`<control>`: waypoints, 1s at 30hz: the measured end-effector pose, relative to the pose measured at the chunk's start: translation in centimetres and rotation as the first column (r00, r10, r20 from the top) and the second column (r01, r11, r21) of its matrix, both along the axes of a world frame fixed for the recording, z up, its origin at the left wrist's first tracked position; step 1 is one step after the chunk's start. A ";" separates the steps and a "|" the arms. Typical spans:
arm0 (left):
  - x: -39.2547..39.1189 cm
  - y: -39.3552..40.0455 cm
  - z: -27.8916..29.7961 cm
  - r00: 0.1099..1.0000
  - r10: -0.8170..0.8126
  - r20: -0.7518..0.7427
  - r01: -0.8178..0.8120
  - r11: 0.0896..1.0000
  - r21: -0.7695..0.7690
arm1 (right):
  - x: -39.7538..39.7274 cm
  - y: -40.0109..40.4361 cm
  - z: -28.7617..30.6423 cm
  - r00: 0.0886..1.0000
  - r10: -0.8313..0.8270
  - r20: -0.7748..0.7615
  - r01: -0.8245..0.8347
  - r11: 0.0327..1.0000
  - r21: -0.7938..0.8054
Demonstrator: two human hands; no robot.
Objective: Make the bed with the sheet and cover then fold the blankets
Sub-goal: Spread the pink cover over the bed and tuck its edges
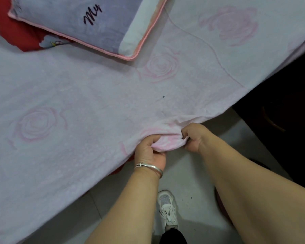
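Hidden and cut-off parts, bed corner

Fingertips of left hand (149, 150) and right hand (194, 136) buried in bunched sheet (95, 103); mattress under it unseen. Pillow (88, 23) cut by top edge, its lettering only partly readable. Red cloth (19, 37) mostly under pillow, cut at left. Shoe (167, 208) half behind left forearm. Dark furniture (280, 111) at right too dim to identify.
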State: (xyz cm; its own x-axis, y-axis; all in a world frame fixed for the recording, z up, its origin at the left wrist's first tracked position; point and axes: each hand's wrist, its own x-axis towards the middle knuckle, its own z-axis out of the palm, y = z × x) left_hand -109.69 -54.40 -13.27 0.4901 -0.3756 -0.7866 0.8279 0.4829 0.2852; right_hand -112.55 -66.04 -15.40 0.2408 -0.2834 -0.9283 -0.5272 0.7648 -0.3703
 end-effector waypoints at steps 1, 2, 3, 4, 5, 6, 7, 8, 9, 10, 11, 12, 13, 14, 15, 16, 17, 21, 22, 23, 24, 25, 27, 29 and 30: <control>0.4 0.0 0.1 1.000 -0.013 -0.004 0.013 0.999 -0.039 | -0.1 0.3 0.1 1.000 -0.009 0.027 0.009 1.000 0.024; 0.7 0.0 0.3 1.000 -0.029 -0.002 0.029 0.997 -0.069 | -0.2 0.6 0.2 0.998 -0.023 0.063 0.020 0.999 0.044; 0.9 0.0 0.4 0.999 -0.040 0.003 0.040 0.996 -0.079 | -0.3 0.7 0.3 0.993 -0.049 0.108 0.042 0.997 0.067; 1.0 0.1 0.5 0.999 -0.046 0.009 0.047 0.995 -0.085 | -0.3 0.9 0.4 0.983 -0.084 0.163 0.069 0.993 0.092; 0.9 0.2 0.4 0.998 -0.055 0.013 0.056 0.995 -0.085 | -0.3 1.0 0.5 0.969 -0.125 0.215 0.103 0.989 0.110; 0.5 0.4 0.4 0.998 -0.068 0.015 0.070 0.994 -0.087 | -0.4 1.0 0.6 0.949 -0.163 0.271 0.133 0.983 0.126; 0.0 0.6 0.3 0.996 -0.086 0.019 0.088 0.993 -0.085 | -0.5 1.1 0.9 0.921 -0.199 0.336 0.158 0.977 0.146; -0.5 0.8 0.1 0.995 -0.099 0.012 0.100 0.992 -0.076 | -0.7 1.0 1.2 0.889 -0.231 0.395 0.173 0.969 0.177; -1.0 1.0 -0.1 0.994 -0.108 -0.004 0.108 0.993 -0.055 | -0.8 0.9 1.5 0.867 -0.238 0.437 0.155 0.964 0.217; -1.4 1.1 -0.3 0.993 -0.112 -0.031 0.111 0.993 -0.026 | -0.9 1.0 1.5 0.877 -0.207 0.434 0.118 0.967 0.224; -1.8 1.1 -0.7 0.991 -0.113 -0.073 0.114 0.993 0.016 | -0.8 0.8 1.4 0.916 -0.127 0.381 0.052 0.978 0.201; -2.2 1.0 -1.1 0.985 -0.112 -0.128 0.122 0.990 0.071 | -0.7 0.7 0.9 0.966 -0.001 0.259 -0.032 0.992 0.123; -2.6 0.9 -1.6 0.974 -0.105 -0.201 0.134 0.982 0.135 | -0.9 0.6 0.3 0.985 0.149 0.089 -0.152 0.988 0.023; -2.9 0.8 -2.0 0.957 -0.106 -0.270 0.163 0.967 0.197 | -1.2 0.5 -0.4 0.960 0.274 -0.065 -0.275 0.961 -0.010; -3.1 0.7 -2.5 0.937 -0.130 -0.323 0.216 0.945 0.247 | -1.8 0.5 -0.7 0.922 0.343 -0.178 -0.346 0.938 0.013; -3.3 0.7 -2.8 0.915 -0.163 -0.368 0.274 0.922 0.273 | -2.3 0.6 -1.1 0.891 0.368 -0.267 -0.373 0.927 0.033; -3.5 0.7 -3.0 0.893 -0.209 -0.398 0.334 0.900 0.278 | -2.5 0.5 -1.6 0.874 0.365 -0.321 -0.376 0.926 0.030; -3.8 1.7 -3.3 0.738 -0.564 -0.371 0.674 0.638 0.371 | -2.3 0.5 -1.9 0.745 0.452 -0.490 -0.517 0.856 0.003; -3.8 2.0 -3.3 0.679 -0.652 -0.338 0.729 0.541 0.420 | -2.0 0.2 -1.9 0.682 0.495 -0.538 -0.615 0.786 -0.057; -3.7 2.3 -3.4 0.629 -0.719 -0.294 0.748 0.456 0.483 | -1.8 0.2 -1.8 0.640 0.533 -0.554 -0.694 0.711 -0.118; -3.6 2.6 -3.8 0.591 -0.772 -0.232 0.723 0.380 0.577 | -1.4 0.0 -2.1 0.607 0.581 -0.543 -0.738 0.666 -0.112; -3.4 3.0 -4.3 0.538 -0.828 -0.160 0.661 0.296 0.689 | -1.1 0.1 -2.1 0.605 0.612 -0.510 -0.737 0.672 -0.068; -2.8 3.5 -4.1 0.405 -0.914 -0.003 0.441 0.193 0.876 | -0.2 0.7 -1.3 0.630 0.630 -0.453 -0.676 0.732 0.078; -1.9 3.7 -3.0 0.238 -0.956 0.173 0.163 0.215 0.963 | 0.8 1.1 -0.8 0.587 0.728 -0.353 -0.729 0.666 0.161; -1.2 3.9 -2.7 0.134 -0.964 0.230 -0.002 0.231 0.973 | 1.4 1.5 -0.3 0.536 0.795 -0.283 -0.784 0.593 0.180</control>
State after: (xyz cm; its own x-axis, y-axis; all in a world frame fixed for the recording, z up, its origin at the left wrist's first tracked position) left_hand -110.90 -50.49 -15.93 0.8461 -0.4561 -0.2758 -0.1723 -0.7238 0.6682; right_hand -111.18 -64.51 -15.74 0.0625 -0.0928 -0.9937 -0.9980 -0.0117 -0.0617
